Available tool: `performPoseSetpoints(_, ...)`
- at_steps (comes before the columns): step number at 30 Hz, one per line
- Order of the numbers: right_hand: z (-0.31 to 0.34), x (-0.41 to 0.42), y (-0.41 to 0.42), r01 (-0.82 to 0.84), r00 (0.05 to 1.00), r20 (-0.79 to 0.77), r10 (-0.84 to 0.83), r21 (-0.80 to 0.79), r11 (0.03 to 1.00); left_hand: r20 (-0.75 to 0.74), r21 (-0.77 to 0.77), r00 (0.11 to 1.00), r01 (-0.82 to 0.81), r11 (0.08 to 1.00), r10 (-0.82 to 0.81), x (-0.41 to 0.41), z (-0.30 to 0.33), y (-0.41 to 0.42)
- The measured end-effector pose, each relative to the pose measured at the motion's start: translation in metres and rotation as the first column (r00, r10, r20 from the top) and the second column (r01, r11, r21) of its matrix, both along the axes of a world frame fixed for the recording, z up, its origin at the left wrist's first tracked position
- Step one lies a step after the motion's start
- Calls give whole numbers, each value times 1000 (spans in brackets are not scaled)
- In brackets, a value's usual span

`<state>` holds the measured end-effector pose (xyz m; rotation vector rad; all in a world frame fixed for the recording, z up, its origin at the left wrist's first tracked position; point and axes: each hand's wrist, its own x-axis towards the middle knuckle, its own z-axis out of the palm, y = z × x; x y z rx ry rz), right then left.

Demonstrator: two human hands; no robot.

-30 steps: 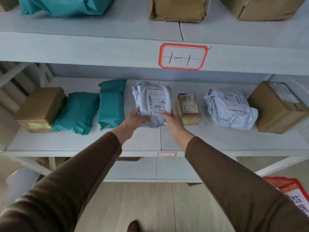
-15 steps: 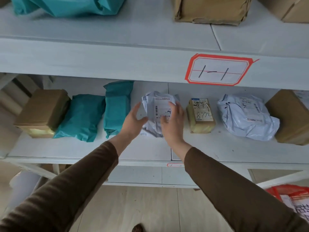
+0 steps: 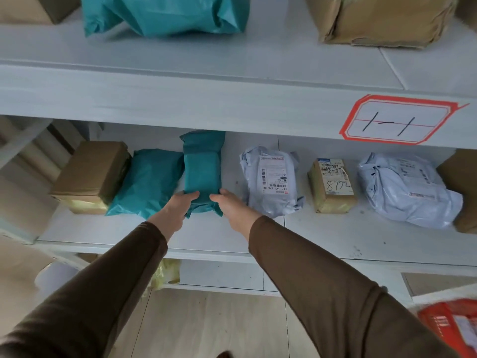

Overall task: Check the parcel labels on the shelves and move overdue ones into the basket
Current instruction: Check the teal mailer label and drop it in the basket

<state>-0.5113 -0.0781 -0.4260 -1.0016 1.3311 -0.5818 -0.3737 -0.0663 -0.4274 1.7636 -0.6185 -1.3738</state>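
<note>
Glossy teal plastic mailer (image 3: pixel 202 171), matt painted shelf (image 3: pixel 335 233), perhaps wood.

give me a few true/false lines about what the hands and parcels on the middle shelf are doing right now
1. Both hands, left hand and right hand, grip the narrow teal parcel. True.
2. The grey parcel with the printed label is being held. False: it lies on the shelf, untouched.
3. The small brown box marked with handwritten digits sits between two grey parcels. True.
4. The narrow teal parcel shows a label on top. False: no label is visible on it.
</note>
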Motion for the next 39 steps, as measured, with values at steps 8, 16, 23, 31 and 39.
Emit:
performPoseSetpoints(8,38,-15,38,171,975,163,-150,-117,978,0,-244,997,77,967,-79,-7,45,51)
performPoseSetpoints(16,94,-90,180,285,951,210,-226,-315,905,-67,-435,975,163,886,-212,-63,106,204)
performPoseSetpoints(23,87,-157,334,253,927,347,-141,-303,919,-97,-414,934,276,867,-344,-98,110,356)
performPoseSetpoints(31,84,-196,426,214,826,560,-69,-198,957,-210,-427,884,302,852,-418,-121,111,417)
performPoseSetpoints(39,89,-199,426,251,929,347,-129,-333,909,119,-487,910,403,775,-398,-133,105,412)
